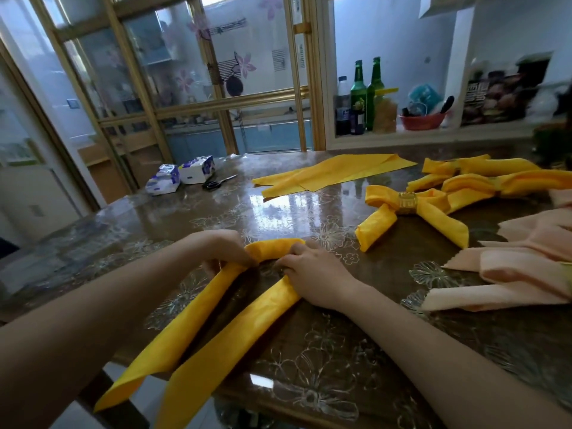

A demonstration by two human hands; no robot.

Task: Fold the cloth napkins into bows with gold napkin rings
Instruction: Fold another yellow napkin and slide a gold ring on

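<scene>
Left hand (pixel 226 249): fingers curled tight, pinching the left bend of the yellow cloth napkin (pixel 192 329). Right hand (pixel 312 274): fingers bent over the right bend, holding the fabric down on the bench (pixel 309 351); thumb hidden.

The napkin is 1 long flat band, matte woven cloth, arched between the hands w/ a puffed loop at the top. Its 2 tails run toward the viewer, and their pointed ends hang over the near bench edge.

Finished bow (pixel 380 218), right of ctr., well apart from the hands: same yellow cloth, 2 loops and 2 tails, cinched by 1 gold napkin ring (pixel 407 203), a shiny metal band.

Behind it, at the right rear, lie 2 more yellow bows (pixel 501 181); their rings are too blurred to tell.

Flat yellow napkins (pixel 334 173), far ctr.: overlapping sheets w/ sharp creases, approx. 2.

Peach napkins (pixel 526 264), right edge: a pile of folded bands w/ pointed ends; no. cannot be told.

The bench top is glossy brown w/ a pale floral line pattern.

Far left on it are 2 tissue packs (pixel 182 174) in crinkled plastic wrap, w/ 1 pair of scissors (pixel 216 182) just beside them.

On the shelf behind the bench stand 2 green glass bottles (pixel 366 94), side by side.
</scene>
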